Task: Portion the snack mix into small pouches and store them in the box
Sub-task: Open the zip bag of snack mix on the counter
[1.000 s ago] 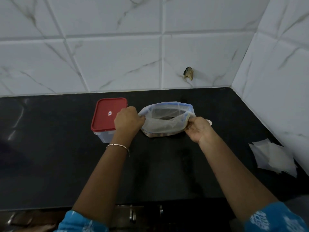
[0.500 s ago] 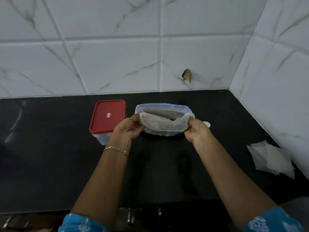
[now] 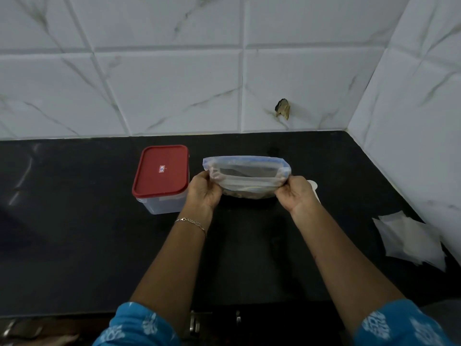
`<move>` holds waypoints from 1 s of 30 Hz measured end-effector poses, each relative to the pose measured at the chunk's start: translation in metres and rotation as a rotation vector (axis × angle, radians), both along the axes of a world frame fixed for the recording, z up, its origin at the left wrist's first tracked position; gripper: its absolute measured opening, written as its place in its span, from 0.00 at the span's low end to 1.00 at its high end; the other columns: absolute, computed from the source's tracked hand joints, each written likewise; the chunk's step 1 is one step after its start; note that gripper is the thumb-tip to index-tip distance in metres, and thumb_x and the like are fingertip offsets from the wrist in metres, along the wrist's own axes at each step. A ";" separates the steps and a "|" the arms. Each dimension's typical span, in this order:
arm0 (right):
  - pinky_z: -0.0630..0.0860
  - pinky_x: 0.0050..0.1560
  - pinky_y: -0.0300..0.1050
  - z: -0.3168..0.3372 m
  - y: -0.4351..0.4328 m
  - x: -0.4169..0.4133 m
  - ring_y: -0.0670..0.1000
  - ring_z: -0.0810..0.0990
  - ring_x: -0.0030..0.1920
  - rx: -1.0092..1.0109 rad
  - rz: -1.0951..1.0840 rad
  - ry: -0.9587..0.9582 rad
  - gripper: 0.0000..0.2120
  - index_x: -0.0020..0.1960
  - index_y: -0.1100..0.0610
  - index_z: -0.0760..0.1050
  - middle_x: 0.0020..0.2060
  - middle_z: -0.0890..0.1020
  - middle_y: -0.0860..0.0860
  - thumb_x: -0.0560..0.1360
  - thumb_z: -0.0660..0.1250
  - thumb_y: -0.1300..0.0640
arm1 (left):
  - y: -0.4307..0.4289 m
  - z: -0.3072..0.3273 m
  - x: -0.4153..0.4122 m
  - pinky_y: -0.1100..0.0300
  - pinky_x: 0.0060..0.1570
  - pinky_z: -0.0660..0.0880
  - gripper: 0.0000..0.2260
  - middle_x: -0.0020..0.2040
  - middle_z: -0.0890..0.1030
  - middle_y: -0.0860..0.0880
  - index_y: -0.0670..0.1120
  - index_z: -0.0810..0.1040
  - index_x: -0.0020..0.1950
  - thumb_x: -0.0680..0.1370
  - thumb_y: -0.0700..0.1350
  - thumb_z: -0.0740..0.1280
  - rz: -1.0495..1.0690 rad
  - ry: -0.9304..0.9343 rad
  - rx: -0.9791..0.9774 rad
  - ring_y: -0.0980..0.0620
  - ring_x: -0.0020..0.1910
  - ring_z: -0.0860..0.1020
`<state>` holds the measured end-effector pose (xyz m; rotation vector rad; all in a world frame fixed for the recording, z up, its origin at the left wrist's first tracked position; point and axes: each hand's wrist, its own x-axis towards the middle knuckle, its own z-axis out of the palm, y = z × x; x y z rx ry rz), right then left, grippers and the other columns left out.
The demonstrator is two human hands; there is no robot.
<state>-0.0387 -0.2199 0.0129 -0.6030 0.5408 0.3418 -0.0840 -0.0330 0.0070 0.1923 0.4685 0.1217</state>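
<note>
Pinching opposite ends of an open snack bag (image 3: 245, 174), left hand (image 3: 204, 189) and right hand (image 3: 295, 194) hold it beside a red-lidded box (image 3: 161, 178) on a counter (image 3: 74, 233).

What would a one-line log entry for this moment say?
left hand: grips snack bag mouth | right hand: grips snack bag mouth | box: red lid on, left of snack bag | pouches: piled right, on counter

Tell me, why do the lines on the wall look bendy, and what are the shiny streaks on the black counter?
In the head view the wide-angle lens bows the joints of the white marble-patterned wall tiles; also in the head view, the streaks are glare on the left of the glossy black countertop; head view again, the clear blue-rimmed plastic bag looks hazy.
</note>
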 end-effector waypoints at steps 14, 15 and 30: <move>0.74 0.49 0.45 -0.004 -0.015 -0.019 0.49 0.78 0.51 -1.095 0.434 -0.368 0.12 0.55 0.54 0.77 0.49 0.80 0.51 0.78 0.63 0.48 | 0.020 0.010 -0.025 0.50 0.51 0.79 0.16 0.48 0.81 0.47 0.45 0.77 0.52 0.75 0.57 0.69 -0.274 0.352 1.761 0.50 0.48 0.80; 0.73 0.45 0.42 -0.006 -0.015 -0.020 0.48 0.78 0.50 -1.154 0.433 -0.429 0.10 0.55 0.54 0.77 0.48 0.80 0.50 0.78 0.64 0.50 | 0.019 0.011 -0.026 0.51 0.50 0.79 0.13 0.46 0.81 0.46 0.45 0.78 0.50 0.77 0.55 0.68 -0.281 0.350 1.855 0.49 0.46 0.80; 0.69 0.48 0.34 -0.014 -0.024 -0.023 0.49 0.72 0.58 -1.692 0.259 -0.917 0.19 0.59 0.55 0.72 0.60 0.71 0.53 0.71 0.72 0.66 | 0.008 0.014 -0.036 0.53 0.61 0.72 0.12 0.65 0.69 0.44 0.44 0.76 0.55 0.73 0.40 0.72 -0.055 0.072 2.486 0.45 0.65 0.68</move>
